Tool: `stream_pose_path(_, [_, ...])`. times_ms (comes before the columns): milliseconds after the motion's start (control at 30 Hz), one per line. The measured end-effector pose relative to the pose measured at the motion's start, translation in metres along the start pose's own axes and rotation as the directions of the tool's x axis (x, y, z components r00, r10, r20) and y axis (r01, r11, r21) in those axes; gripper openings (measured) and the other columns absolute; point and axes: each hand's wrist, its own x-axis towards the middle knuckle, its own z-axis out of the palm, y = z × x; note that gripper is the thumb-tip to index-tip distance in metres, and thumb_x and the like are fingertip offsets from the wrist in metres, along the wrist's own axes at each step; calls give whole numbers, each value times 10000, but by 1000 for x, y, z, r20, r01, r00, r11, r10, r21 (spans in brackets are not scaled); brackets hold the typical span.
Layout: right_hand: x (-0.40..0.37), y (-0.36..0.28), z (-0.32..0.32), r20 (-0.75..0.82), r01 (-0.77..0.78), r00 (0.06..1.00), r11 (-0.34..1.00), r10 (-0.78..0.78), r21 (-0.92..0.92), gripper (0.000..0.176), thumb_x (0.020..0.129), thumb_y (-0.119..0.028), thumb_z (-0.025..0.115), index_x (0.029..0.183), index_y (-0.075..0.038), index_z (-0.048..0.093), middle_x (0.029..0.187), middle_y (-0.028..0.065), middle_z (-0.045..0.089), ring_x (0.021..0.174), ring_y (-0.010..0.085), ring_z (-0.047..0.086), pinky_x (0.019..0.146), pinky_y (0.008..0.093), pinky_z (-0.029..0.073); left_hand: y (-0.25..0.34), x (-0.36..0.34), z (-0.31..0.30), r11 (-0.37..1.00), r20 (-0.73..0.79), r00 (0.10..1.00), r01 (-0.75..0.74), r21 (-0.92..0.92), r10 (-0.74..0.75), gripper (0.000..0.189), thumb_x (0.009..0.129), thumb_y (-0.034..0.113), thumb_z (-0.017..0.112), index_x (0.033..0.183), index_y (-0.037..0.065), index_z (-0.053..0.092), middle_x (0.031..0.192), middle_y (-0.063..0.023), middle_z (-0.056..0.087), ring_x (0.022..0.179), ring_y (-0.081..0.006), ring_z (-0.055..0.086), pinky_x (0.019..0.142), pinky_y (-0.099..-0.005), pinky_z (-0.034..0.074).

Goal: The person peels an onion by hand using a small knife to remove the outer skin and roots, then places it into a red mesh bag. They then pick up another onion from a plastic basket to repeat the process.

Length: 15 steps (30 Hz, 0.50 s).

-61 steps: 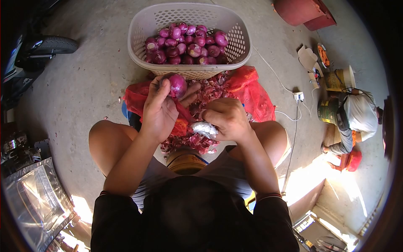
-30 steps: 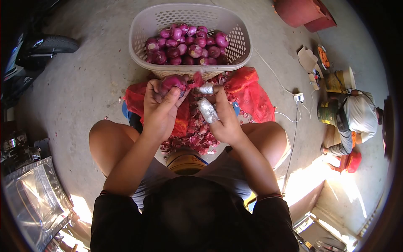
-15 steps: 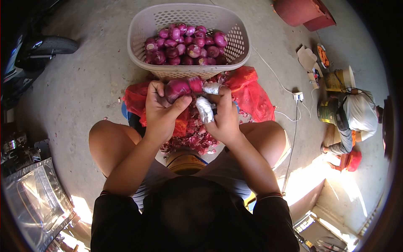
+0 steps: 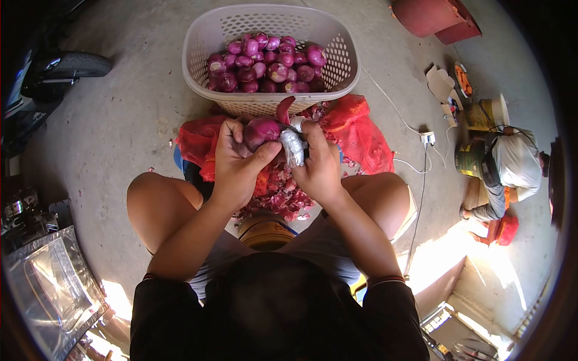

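Note:
My left hand (image 4: 236, 161) grips a red onion (image 4: 261, 130) in front of my knees. My right hand (image 4: 318, 163) holds a small knife with a foil-wrapped handle (image 4: 293, 147) against the onion's right side. A strip of purple skin (image 4: 283, 111) curls up from the onion between thumb and blade. Just beyond my hands stands a beige perforated plastic basket (image 4: 205, 36) filled with several peeled red onions (image 4: 265, 66).
A red mesh sack (image 4: 361, 135) lies spread on the concrete floor with a heap of onion peels (image 4: 280, 195) on it. A yellow bucket (image 4: 265, 231) sits between my legs. Another person (image 4: 512, 165) crouches at the right. A cable and socket (image 4: 428, 138) lie nearby; a tyre (image 4: 78, 63) is far left.
My right hand rose from the peel pile to the onion with the knife. A strip of skin has come away and now stands up from the onion.

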Motion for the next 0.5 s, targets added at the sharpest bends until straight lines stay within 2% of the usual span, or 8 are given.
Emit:
stream_pose_path(133, [1, 2, 0, 3, -90, 996, 993, 90, 78, 420, 693, -25, 649, 1075, -17, 474, 780, 191, 611, 683, 369, 621, 568, 428, 477, 2, 0, 2, 1000, 5, 1000, 2, -5, -2, 435, 777, -54, 668, 895, 121, 289, 970, -42, 500, 943, -105, 522, 842, -254, 433])
stream_pose_path(233, [0, 6, -1, -12, -40, 999, 992, 41, 116, 413, 699, -23, 642, 1078, -12, 476, 801, 205, 612, 694, 367, 623, 571, 417, 480, 3, 0, 3, 1000, 8, 1000, 5, 1, -5, 432, 775, -56, 667, 896, 122, 292, 974, -38, 495, 951, -108, 521, 850, -259, 428])
stream_pose_path(333, [-2, 7, -5, 38, -67, 997, 990, 63, 124, 436, 706, -19, 631, 1101, -15, 444, 815, 208, 615, 711, 369, 627, 581, 411, 484, 3, 0, 2, 1000, 11, 1000, 2, 1, -2, 429, 776, -55, 666, 898, 122, 295, 984, -44, 502, 954, -111, 522, 854, -262, 427])
stream_pose_path(500, [-1, 9, -12, -7, 34, 999, 995, -33, 94, 459, 743, -25, 611, 1128, 8, 363, 850, 215, 630, 707, 389, 628, 591, 397, 497, 4, 2, -1, 1000, 3, 1000, -10, 19, 10, 426, 780, -57, 663, 900, 122, 295, 987, -55, 516, 942, -111, 528, 849, -259, 429])
